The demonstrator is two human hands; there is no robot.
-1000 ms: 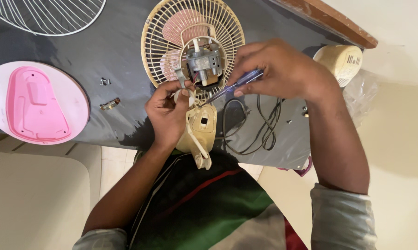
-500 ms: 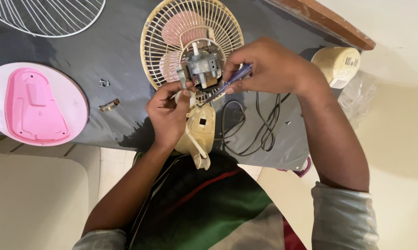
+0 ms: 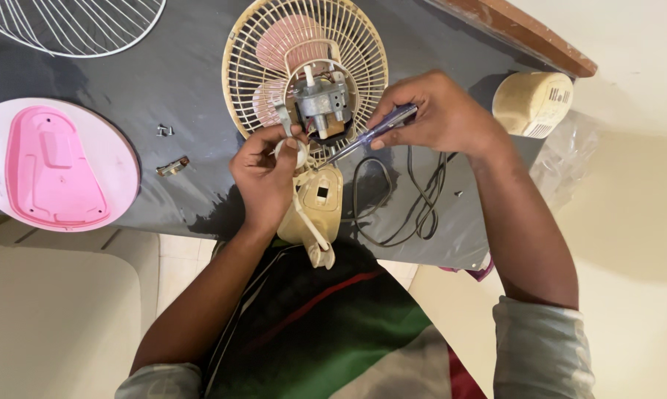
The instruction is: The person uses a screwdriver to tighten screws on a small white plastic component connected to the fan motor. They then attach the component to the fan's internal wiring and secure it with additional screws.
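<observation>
head view, right hand [image 3: 440, 114] gripping screwdriver [image 3: 370, 135], left hand [image 3: 267, 170] pinching fan motor [image 3: 320, 103] part

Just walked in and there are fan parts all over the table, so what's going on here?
A person is working on a dismantled small fan. The right hand holds a screwdriver, its tip aimed at the exposed motor mounted on the cream rear grille. The left hand pinches a small cream part beside the motor, above the fan's neck housing. A pink base, loose screws, a white wire guard and the black cord lie on the grey table.
</observation>
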